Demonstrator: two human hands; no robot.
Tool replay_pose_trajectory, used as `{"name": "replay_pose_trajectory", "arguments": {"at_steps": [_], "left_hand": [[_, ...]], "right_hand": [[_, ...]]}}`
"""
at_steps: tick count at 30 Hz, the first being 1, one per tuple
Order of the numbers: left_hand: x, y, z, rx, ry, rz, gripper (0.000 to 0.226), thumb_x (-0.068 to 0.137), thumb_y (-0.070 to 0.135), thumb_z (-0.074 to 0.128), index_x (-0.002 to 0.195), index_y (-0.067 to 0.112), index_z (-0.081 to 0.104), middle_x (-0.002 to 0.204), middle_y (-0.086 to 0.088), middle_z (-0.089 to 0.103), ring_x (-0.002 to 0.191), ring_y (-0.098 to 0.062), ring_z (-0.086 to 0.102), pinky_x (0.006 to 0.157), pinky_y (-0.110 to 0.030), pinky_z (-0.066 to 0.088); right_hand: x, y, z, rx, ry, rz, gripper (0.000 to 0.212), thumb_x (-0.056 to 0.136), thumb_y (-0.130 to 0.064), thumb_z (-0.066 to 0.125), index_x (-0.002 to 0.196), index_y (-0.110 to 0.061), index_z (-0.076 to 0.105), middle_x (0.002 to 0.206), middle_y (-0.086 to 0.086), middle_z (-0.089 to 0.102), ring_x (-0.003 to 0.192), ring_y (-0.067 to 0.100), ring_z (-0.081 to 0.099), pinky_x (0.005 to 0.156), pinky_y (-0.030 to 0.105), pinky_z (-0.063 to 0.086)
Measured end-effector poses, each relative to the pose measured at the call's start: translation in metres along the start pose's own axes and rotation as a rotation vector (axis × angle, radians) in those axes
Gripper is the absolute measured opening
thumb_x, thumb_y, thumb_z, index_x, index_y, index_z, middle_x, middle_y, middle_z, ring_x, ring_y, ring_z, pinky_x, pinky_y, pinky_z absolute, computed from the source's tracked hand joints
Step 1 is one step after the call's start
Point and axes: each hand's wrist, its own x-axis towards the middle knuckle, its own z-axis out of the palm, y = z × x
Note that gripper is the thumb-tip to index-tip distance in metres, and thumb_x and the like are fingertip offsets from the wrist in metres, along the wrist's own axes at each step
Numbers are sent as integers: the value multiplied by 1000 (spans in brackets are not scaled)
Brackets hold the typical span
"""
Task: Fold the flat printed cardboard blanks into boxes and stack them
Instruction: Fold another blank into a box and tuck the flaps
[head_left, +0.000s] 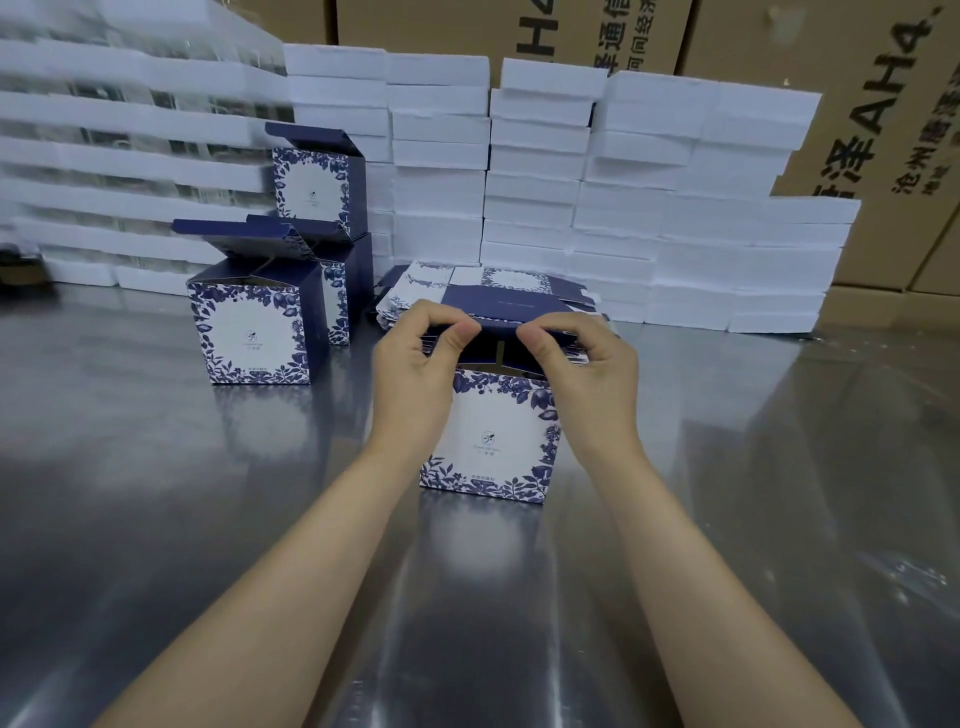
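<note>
A blue-and-white floral printed box (491, 441) stands upright on the steel table (208, 519) in the middle. My left hand (415, 374) and my right hand (582, 374) both pinch its dark blue top lid flap, thumbs in front at the flap's fold. Behind it lies a pile of flat printed blanks (498, 288). At the left stand three folded boxes with lids up: one in front (254, 332), one behind it (345, 291), and one stacked on top (317, 182).
Stacks of white flat boxes (649, 208) form a wall along the back of the table. White foam-edged trays (130, 145) are piled at the far left. Brown shipping cartons (883, 130) with printed letters stand behind.
</note>
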Motion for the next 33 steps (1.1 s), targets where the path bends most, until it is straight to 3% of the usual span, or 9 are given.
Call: {"name": "replay_pose_trajectory", "arguments": {"at_steps": [2, 4, 6, 12, 15, 22, 26, 29, 33], "left_hand": [[0, -1, 0, 26, 6, 39, 18, 91, 16, 66, 81, 31, 64, 80, 20, 65, 81, -3, 60, 74, -24, 46], [-2, -1, 1, 39, 12, 50, 19, 91, 15, 66, 81, 31, 64, 80, 18, 64, 82, -6, 59, 72, -29, 46], [-2, 2, 3, 44, 5, 57, 19, 91, 14, 65, 82, 30, 65, 83, 15, 64, 84, -9, 59, 73, -33, 47], [-6, 3, 7, 429, -63, 392, 10, 90, 18, 66, 92, 13, 74, 95, 5, 69, 93, -17, 61, 89, -45, 43], [-7, 4, 6, 491, -14, 416, 6, 87, 18, 70, 85, 15, 74, 83, 6, 70, 85, -19, 62, 87, -45, 42], [-9, 7, 11, 485, 16, 393, 8, 86, 12, 71, 80, 16, 73, 75, 8, 66, 77, -15, 56, 89, -46, 41], [-5, 4, 5, 194, 66, 233, 10, 82, 15, 74, 91, 18, 75, 88, 11, 68, 88, 0, 56, 83, -35, 48], [0, 1, -1, 96, 108, 93, 26, 84, 17, 73, 107, 28, 66, 109, 11, 63, 109, -6, 58, 97, -23, 45], [8, -9, -10, 97, 185, 46, 4, 92, 25, 64, 92, 25, 69, 103, 7, 65, 106, -13, 59, 94, -22, 44]], "right_hand": [[0, 0, 0, -182, 23, -191, 9, 82, -22, 73, 82, -31, 72, 85, -22, 66, 93, 9, 59, 87, 37, 43], [-1, 4, 3, -353, 53, -387, 6, 82, -18, 75, 88, -19, 76, 88, -10, 68, 88, 17, 60, 82, 41, 42], [-1, 8, 7, -422, 60, -442, 6, 82, -14, 73, 87, -13, 76, 85, -1, 68, 84, 22, 60, 78, 40, 39], [-4, 13, 8, -450, 140, -421, 7, 82, -10, 71, 81, -16, 75, 80, -3, 66, 81, 19, 57, 75, 39, 37], [-5, 14, 8, -337, 99, -390, 6, 81, -8, 75, 85, -11, 76, 81, -1, 67, 82, 24, 58, 78, 24, 40], [-10, 18, 7, 20, 119, -123, 19, 78, -3, 76, 95, -9, 70, 99, 3, 64, 93, 16, 64, 76, 22, 51], [-6, 20, -1, 109, 128, -57, 14, 87, -2, 65, 98, -9, 69, 104, 8, 65, 101, 10, 62, 82, 15, 47], [-2, 21, -6, 100, 113, -32, 13, 87, -2, 63, 89, -14, 67, 97, 2, 65, 95, 12, 62, 80, 18, 46], [-1, 19, -5, 115, 16, -6, 13, 88, -3, 61, 86, -15, 64, 93, -5, 65, 90, 11, 61, 79, 22, 46]]}}
